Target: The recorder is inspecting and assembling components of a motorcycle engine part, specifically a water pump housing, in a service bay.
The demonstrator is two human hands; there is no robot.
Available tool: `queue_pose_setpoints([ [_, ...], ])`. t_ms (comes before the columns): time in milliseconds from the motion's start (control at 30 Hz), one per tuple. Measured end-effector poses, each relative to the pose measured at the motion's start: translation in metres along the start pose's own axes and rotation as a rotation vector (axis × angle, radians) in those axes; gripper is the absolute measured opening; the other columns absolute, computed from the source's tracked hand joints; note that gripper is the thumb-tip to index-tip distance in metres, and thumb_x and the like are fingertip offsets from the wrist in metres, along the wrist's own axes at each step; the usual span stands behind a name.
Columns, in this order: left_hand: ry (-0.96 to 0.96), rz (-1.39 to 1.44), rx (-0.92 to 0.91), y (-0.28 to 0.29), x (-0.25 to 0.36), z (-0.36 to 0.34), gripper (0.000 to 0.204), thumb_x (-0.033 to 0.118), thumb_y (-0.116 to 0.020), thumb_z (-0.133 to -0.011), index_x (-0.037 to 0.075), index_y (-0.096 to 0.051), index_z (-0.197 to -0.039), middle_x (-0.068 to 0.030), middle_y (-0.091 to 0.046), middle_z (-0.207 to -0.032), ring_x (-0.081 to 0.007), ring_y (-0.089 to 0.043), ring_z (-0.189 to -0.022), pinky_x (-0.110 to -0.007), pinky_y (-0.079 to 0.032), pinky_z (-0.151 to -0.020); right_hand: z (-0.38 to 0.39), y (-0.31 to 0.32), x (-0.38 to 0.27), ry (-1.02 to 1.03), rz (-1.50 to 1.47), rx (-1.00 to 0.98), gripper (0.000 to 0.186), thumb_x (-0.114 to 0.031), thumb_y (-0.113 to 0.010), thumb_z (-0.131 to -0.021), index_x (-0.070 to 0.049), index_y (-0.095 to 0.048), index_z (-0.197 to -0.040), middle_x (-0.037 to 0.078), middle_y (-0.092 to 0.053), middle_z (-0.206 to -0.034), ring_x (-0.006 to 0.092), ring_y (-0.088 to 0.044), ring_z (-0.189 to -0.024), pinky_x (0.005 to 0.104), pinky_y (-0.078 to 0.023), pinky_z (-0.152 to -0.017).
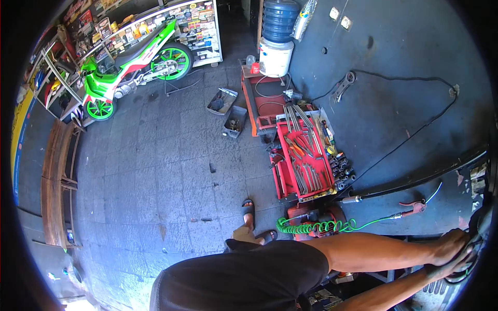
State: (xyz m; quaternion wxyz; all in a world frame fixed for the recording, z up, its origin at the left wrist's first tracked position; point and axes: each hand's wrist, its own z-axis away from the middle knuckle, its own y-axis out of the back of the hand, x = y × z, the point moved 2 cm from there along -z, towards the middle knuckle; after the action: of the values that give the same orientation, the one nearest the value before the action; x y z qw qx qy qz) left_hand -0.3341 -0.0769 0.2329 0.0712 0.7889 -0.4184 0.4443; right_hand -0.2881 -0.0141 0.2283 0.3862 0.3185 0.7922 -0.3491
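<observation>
Both my bare arms reach to the right edge. My left hand (450, 246), the upper one, is closed on dark items I cannot make out. My right hand (450, 264), just below it, has bent fingers against the same dark items (469, 249), which look partly looped like hose or cable; the exact grip is hidden. Left of them, a red air gun (415, 207) with a pale nozzle hangs on a green coiled hose (311, 226). My dark shirt (233, 282) and sandaled feet (248, 207) show below.
A red tool drawer (311, 171) holds wrenches and pliers beside sockets. Trays (222, 101) lie on the tiled floor. A green motorbike (122, 78) stands by shelving, a wooden bench (52, 181) at left, a water dispenser (276, 57) at back, a cable (404, 137) along the dark surface.
</observation>
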Motion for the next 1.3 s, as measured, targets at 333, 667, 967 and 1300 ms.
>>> queue_pose_setpoints([
  [333,-0.088,-0.085,0.02,0.026,0.035,0.053,0.03,0.026,-0.054,-0.099,0.0,-0.063,-0.089,-0.0153,-0.061,-0.077,-0.0266,-0.057,-0.073,-0.043,-0.046,-0.072,0.002,0.022,0.003,-0.109,-0.037,0.05,0.048,-0.03,-0.051,-0.1,0.003,-0.055,-0.135,0.013,-0.06,-0.135,0.0263,-0.058,-0.122,0.0394,-0.042,-0.109],
  [667,-0.048,-0.083,0.426,0.062,0.041,0.03,0.022,0.021,-0.072,-0.087,0.002,-0.064,-0.079,-0.0124,-0.063,-0.073,-0.0168,-0.055,-0.064,-0.039,-0.043,-0.058,0.068,-0.032,-0.026,-0.266,-0.067,0.054,0.051,-0.037,-0.051,-0.101,0.0,-0.055,-0.135,0.016,-0.055,-0.138,0.0276,-0.054,-0.126,0.0425,-0.039,-0.111],
  [967,0.369,0.115,0.095,0.078,0.045,0.036,0.04,0.038,-0.061,-0.099,0.001,-0.07,-0.112,-0.0061,-0.07,-0.103,-0.0129,-0.065,-0.088,-0.029,-0.051,-0.077,0.094,-0.044,-0.009,-0.025,-0.218,-0.019,0.037,-0.022,-0.06,-0.1,0.011,-0.06,-0.119,0.012,-0.068,-0.102,0.0143,-0.057,-0.092,0.0304,-0.049,-0.08],
  [1300,-0.203,-0.494,0.135,0.112,-0.001,0.049,0.044,0.03,-0.059,-0.099,-0.012,-0.062,-0.114,-0.0164,-0.069,-0.104,-0.0194,-0.065,-0.087,-0.035,-0.052,-0.078,0.11,0.004,-0.021,0.265,0.236,-0.047,0.025,-0.011,-0.07,-0.089,0.009,-0.065,-0.104,0.028,-0.066,-0.093,0.044,-0.066,-0.086,0.042,-0.052,-0.074],
])
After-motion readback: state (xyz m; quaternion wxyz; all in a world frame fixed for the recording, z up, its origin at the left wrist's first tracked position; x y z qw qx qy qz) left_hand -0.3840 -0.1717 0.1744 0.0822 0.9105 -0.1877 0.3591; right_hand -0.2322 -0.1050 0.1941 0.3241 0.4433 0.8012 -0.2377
